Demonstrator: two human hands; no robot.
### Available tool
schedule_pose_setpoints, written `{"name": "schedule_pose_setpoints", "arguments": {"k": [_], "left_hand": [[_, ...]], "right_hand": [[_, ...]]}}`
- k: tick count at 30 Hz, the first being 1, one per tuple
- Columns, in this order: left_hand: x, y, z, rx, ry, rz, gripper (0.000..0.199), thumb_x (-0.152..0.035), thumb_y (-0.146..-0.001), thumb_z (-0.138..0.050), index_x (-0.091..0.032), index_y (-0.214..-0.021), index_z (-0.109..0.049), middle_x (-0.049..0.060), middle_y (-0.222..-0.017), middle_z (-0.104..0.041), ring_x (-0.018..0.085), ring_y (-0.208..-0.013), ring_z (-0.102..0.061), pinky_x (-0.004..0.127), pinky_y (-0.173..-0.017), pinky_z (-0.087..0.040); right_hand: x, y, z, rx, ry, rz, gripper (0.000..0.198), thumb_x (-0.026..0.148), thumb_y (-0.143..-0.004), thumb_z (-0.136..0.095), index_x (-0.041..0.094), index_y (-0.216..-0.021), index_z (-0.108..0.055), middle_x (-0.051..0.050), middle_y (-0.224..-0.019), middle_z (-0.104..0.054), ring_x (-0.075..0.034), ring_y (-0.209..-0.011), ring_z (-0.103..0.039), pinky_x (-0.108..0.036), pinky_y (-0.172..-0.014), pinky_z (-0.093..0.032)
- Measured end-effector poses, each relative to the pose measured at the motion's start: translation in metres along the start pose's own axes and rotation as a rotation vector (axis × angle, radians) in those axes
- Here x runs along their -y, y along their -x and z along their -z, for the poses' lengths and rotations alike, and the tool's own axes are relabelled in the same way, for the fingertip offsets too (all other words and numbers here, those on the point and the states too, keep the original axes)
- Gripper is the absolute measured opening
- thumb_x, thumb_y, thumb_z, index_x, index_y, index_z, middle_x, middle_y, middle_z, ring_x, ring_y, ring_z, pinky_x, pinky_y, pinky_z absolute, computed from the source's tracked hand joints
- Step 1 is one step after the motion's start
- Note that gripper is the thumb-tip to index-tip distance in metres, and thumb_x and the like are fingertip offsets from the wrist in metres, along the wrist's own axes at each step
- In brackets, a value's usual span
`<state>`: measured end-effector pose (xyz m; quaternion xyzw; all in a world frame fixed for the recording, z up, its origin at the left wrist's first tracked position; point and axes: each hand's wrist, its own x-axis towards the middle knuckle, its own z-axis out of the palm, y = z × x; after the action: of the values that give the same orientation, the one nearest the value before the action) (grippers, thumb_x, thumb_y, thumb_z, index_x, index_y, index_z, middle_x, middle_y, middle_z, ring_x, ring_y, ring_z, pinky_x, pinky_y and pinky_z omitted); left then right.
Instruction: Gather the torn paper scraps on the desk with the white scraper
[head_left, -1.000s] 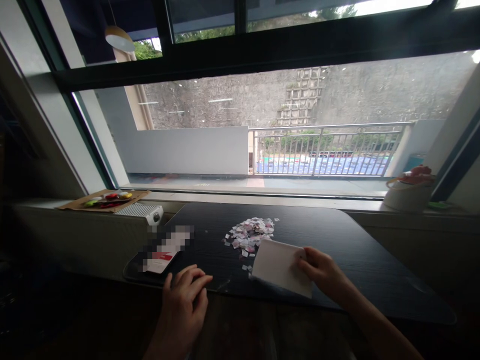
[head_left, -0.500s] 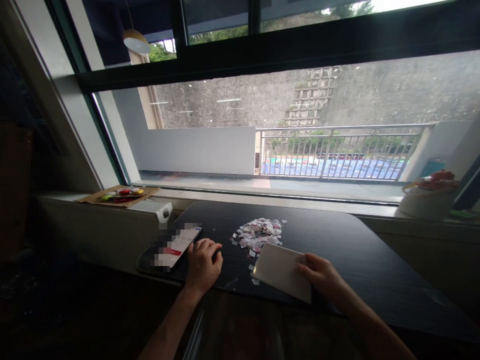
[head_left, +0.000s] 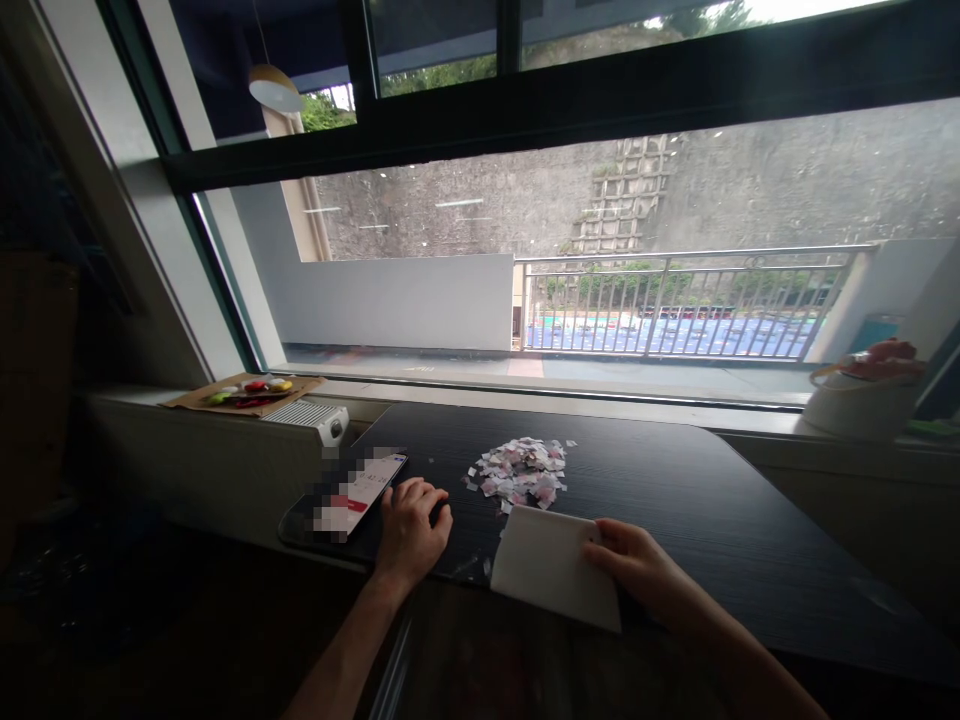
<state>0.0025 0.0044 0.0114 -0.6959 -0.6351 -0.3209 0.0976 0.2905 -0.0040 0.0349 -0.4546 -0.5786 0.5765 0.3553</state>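
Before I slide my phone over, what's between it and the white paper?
Your left hand lies between the phone and the white paper, with dark tabletop showing beside it, in the head view.

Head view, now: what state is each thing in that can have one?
Phone, lying on the table, screen lit, partly pixelated
Paper scraps, loose, heaped
White sheet, gripped near one corner
Left hand, loosely curled beside the phone, nothing seen in it
Right hand, closed on the white sheet
Hanging lamp, lit or unlit unclear
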Motion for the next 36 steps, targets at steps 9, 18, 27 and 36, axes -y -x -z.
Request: {"name": "schedule_pose_setpoints", "arguments": {"k": [9,18,27,36], "left_hand": [[0.002,0.000,-0.006,-0.045,0.006,-0.004,0.017,-0.022,-0.077,-0.050,-0.022,-0.085,-0.065,0.005,-0.094,-0.067,0.027,-0.109,-0.051,0.050,-0.098,-0.030],[0.002,0.001,-0.005,-0.043,0.008,-0.004,0.017,-0.022,-0.077,-0.050,-0.022,-0.085,-0.065,0.005,-0.094,-0.066,0.026,-0.108,-0.051,0.050,-0.098,-0.029],[0.002,0.001,-0.006,-0.043,0.001,-0.005,0.017,-0.022,-0.076,-0.051,-0.022,-0.085,-0.065,0.005,-0.093,-0.065,0.027,-0.108,-0.051,0.051,-0.099,-0.029],[0.003,0.000,-0.005,-0.041,0.005,-0.017,0.016,-0.022,-0.076,-0.051,-0.022,-0.085,-0.065,0.005,-0.092,-0.066,0.027,-0.107,-0.052,0.050,-0.097,-0.030]], "right_hand": [[0.003,-0.009,0.013,-0.350,0.162,0.230,0.021,0.036,-0.069,-0.061,0.016,-0.077,-0.060,-0.003,-0.070,-0.068,-0.021,-0.067,-0.064,-0.029,-0.057,-0.048],[0.001,-0.017,0.004,-0.293,0.160,0.199,0.024,0.038,-0.067,-0.058,0.017,-0.078,-0.059,-0.003,-0.070,-0.068,-0.020,-0.067,-0.064,-0.029,-0.056,-0.048],[-0.001,-0.026,-0.008,-0.226,0.208,0.113,0.018,0.034,-0.065,-0.058,0.017,-0.072,-0.057,0.000,-0.064,-0.065,-0.016,-0.061,-0.060,-0.025,-0.051,-0.044],[0.010,-0.028,-0.019,-0.043,0.095,0.009,0.023,0.030,-0.061,-0.065,0.013,-0.075,-0.061,-0.004,-0.072,-0.068,-0.019,-0.068,-0.061,-0.029,-0.060,-0.045]]}}
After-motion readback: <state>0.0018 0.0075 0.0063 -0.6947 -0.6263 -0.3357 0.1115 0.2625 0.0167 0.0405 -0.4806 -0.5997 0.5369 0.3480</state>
